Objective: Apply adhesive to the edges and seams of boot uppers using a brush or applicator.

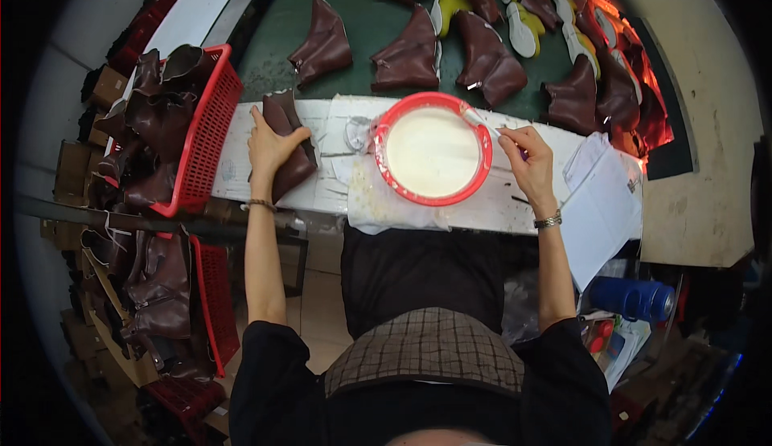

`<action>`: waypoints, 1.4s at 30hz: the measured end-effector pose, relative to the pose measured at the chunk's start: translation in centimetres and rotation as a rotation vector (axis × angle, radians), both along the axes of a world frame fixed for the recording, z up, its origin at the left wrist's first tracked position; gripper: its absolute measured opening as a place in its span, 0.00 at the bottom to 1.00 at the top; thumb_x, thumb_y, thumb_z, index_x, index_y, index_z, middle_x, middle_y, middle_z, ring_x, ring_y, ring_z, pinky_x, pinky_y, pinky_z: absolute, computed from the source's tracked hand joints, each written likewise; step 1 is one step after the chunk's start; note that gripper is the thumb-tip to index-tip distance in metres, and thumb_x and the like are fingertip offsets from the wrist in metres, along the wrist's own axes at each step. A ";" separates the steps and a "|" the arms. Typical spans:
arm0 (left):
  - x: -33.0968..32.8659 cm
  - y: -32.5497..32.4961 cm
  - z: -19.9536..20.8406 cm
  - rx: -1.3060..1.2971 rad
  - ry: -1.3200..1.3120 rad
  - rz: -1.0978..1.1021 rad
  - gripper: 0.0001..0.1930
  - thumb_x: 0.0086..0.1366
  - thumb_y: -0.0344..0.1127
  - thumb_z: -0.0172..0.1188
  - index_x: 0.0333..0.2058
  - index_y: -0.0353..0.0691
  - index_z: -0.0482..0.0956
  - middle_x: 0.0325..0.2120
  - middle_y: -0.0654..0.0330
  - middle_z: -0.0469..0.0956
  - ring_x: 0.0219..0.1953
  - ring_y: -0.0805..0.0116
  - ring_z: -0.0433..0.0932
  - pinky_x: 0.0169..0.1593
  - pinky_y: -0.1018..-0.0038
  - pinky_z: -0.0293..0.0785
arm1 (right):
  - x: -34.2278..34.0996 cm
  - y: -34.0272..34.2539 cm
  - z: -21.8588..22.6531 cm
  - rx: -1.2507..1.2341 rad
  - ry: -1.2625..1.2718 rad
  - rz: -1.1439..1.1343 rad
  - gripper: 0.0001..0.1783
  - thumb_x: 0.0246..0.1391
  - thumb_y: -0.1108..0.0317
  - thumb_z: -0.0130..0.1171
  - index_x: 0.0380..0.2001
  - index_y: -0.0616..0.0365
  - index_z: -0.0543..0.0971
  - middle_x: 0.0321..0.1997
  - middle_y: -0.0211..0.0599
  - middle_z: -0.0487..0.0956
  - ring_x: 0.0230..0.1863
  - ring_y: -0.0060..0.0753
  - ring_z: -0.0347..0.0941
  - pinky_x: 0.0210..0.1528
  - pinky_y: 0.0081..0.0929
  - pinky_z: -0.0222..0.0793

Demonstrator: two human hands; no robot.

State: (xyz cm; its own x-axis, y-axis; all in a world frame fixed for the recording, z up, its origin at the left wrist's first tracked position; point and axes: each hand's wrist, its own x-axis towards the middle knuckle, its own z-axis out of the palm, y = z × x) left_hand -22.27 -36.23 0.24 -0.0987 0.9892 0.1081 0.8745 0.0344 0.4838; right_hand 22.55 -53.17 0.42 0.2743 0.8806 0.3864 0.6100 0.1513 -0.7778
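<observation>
A brown leather boot (283,114) lies on the white-covered bench at the left. My left hand (272,147) grips it from above, the thumb stretched to its right side and the fingers along its left. Right of it stands a red bowl (381,171) filled with creamy white liquid (430,152). At the bowl's right rim, my right hand (531,164) is closed on the handle of a thin brush (492,131). The brush tip rests by the rim and is coated white.
Brown boots (408,53) and yellow forms with pale soles (524,29) cover the green surface (269,60) beyond the bench. Red baskets (205,124) of boots stand at the left. An orange glow lights the far right. Papers (599,213) and a blue bottle (631,299) are nearer right.
</observation>
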 end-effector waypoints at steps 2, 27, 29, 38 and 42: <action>-2.8 1.0 -0.1 -0.013 -0.213 -0.048 0.65 0.43 0.52 0.79 0.72 0.26 0.51 0.55 0.34 0.76 0.56 0.45 0.79 0.58 0.62 0.75 | -1.3 -1.2 2.7 -0.106 -0.128 0.007 0.09 0.60 0.65 0.66 0.40 0.56 0.88 0.32 0.30 0.80 0.26 0.26 0.74 0.31 0.26 0.69; 7.2 -12.5 12.9 -0.477 -0.917 -0.487 0.14 0.53 0.20 0.75 0.39 0.29 0.85 0.33 0.57 0.87 0.32 0.74 0.83 0.38 0.78 0.80 | -5.4 0.7 7.1 0.183 -0.138 0.370 0.09 0.51 0.70 0.73 0.38 0.52 0.89 0.35 0.27 0.81 0.40 0.25 0.74 0.49 0.27 0.60; 7.3 -12.6 13.1 -0.391 -0.947 -0.425 0.14 0.53 0.20 0.74 0.40 0.29 0.85 0.33 0.57 0.87 0.33 0.74 0.84 0.38 0.78 0.81 | -5.9 0.3 6.9 0.202 -0.087 0.338 0.08 0.51 0.67 0.74 0.37 0.50 0.89 0.35 0.25 0.80 0.41 0.24 0.73 0.49 0.26 0.57; 6.9 -11.8 12.8 -0.125 -1.026 -0.341 0.15 0.54 0.19 0.74 0.42 0.30 0.85 0.36 0.57 0.87 0.37 0.73 0.84 0.44 0.77 0.81 | -9.0 -1.9 6.0 0.169 -0.020 0.315 0.09 0.51 0.70 0.74 0.38 0.50 0.90 0.35 0.24 0.81 0.38 0.24 0.73 0.47 0.27 0.59; 5.6 -11.3 12.6 -0.353 -1.054 -0.408 0.20 0.53 0.19 0.74 0.46 0.30 0.83 0.38 0.57 0.87 0.37 0.73 0.84 0.44 0.76 0.82 | -7.8 -0.1 7.1 0.173 -0.018 0.337 0.09 0.52 0.71 0.72 0.38 0.53 0.89 0.34 0.29 0.81 0.38 0.26 0.74 0.45 0.27 0.63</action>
